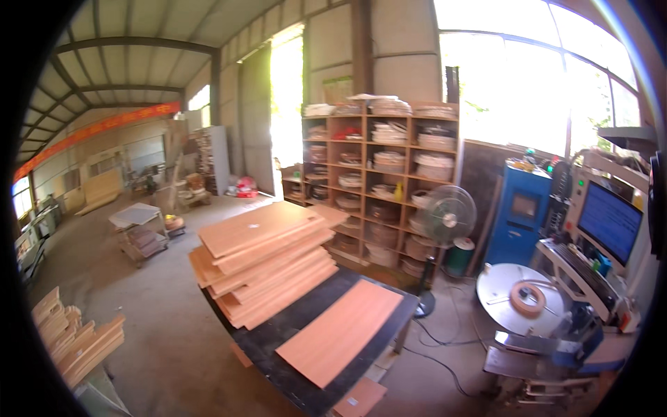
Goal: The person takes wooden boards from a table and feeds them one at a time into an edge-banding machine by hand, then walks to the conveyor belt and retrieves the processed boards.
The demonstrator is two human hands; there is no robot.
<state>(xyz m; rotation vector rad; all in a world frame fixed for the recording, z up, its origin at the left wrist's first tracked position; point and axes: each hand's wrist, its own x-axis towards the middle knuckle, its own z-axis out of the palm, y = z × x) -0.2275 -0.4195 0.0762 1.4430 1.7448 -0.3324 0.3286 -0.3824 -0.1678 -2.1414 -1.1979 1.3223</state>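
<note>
Neither of my hands shows in the head view. In front of me stands a black-topped table (pixel 272 340). A single wood-coloured panel (pixel 340 332) lies flat on its near right part. Behind and to the left of that panel rises an uneven stack of similar panels (pixel 257 233), some turned or jutting out past the others. A small white label sits on the top one. Below the table's near edge, part of another panel (pixel 360 398) sticks out.
At right is a machine with a monitor (pixel 609 221) and a round metal plate (pixel 511 306) bearing a tape roll (pixel 528 299). A standing fan (pixel 448 215), blue cabinet (pixel 515 215) and shelves of rolls (pixel 389 115) stand behind. Cables (pixel 445 342) cross the floor; board strips (pixel 83 340) lie left.
</note>
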